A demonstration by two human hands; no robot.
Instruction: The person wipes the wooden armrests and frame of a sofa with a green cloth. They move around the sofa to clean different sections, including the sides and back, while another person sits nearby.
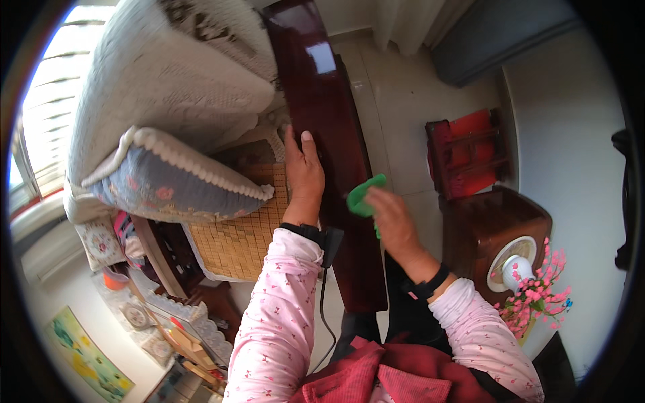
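My right hand point(395, 219) holds a green cloth point(365, 196) at the right edge of a long, glossy dark-red wooden surface point(332, 116); the hand is slightly blurred. My left hand point(304, 169) rests at the left edge of that wood, fingers pointing away from me and thumb apart, holding nothing. Left of it are a woven tile-like seat mat point(232, 242) and a blue floral cushion point(176, 186) with a pale ruffled border, leaning on the covered backrest.
A light cover point(186, 75) lies over the seat back at left. At right stand a red-seated wooden chair point(471, 153) and a brown wooden cabinet point(468, 221) bearing a white vase point(518, 269) with pink flowers point(539, 294). A black cable point(325, 312) hangs from my left wrist.
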